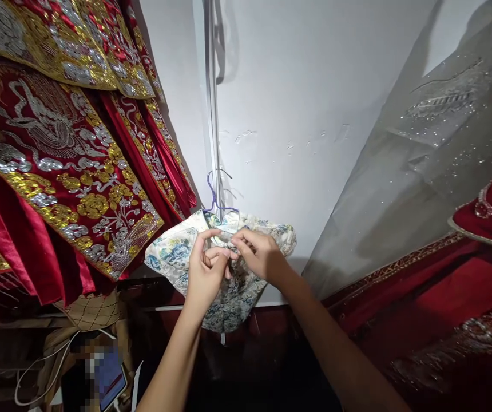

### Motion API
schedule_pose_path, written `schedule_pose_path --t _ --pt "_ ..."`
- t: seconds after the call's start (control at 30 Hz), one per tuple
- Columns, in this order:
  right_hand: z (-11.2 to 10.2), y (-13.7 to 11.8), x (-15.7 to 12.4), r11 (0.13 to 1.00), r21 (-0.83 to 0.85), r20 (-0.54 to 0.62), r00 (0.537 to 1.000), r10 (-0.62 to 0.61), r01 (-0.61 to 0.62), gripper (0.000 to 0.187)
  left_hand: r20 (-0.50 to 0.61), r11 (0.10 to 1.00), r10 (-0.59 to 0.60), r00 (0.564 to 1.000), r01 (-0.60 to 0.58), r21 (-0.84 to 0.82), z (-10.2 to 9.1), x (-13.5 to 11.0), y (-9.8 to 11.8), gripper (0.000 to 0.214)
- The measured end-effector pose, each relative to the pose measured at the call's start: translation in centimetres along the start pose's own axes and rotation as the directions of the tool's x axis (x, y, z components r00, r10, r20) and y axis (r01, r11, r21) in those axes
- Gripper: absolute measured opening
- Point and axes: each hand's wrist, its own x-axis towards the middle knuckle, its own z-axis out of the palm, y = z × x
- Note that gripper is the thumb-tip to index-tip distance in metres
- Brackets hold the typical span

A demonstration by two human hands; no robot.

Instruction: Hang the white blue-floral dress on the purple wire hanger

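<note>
A cream garment point(229, 309) with blue, green and yellow floral print hangs in front of me on a thin purple hanger point(214, 203). Its pale collar point(229, 220) stands at the neck. Just below the collar, my left hand point(207, 266) is closed at the front of the neckline, index finger and thumb bent around the cloth. From the right, my right hand point(257, 252) pinches at the same spot, its fingertips almost meeting the left ones. Whatever small detail lies between the fingertips is too small to make out.
Red garments point(57, 131) with gold and silver embroidery hang at left. A sparkly translucent cover point(383, 171) and more red beaded cloth point(477, 292) are at right. A metal pole point(212, 103) stands against the white wall point(297, 74). Lower left, a phone point(111, 377) lies beside a white cable point(42, 360).
</note>
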Motion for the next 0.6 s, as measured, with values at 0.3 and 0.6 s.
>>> schedule_pose_path --t 0.3,0.6 --pt "-4.6 -0.2 2.9 0.928 0.369 -0.419 0.899 0.124 0.044 0.026 0.040 0.975 -0.128 0.991 0.118 0.188 -1.1 -0.9 -5.8 0.076" --pt "-10.9 7.2 -5.1 0.615 0.785 -0.438 0.766 0.471 0.071 0.027 0.124 0.758 -0.067 0.990 -0.031 0.651 -5.5 -1.4 -5.3 0.035"
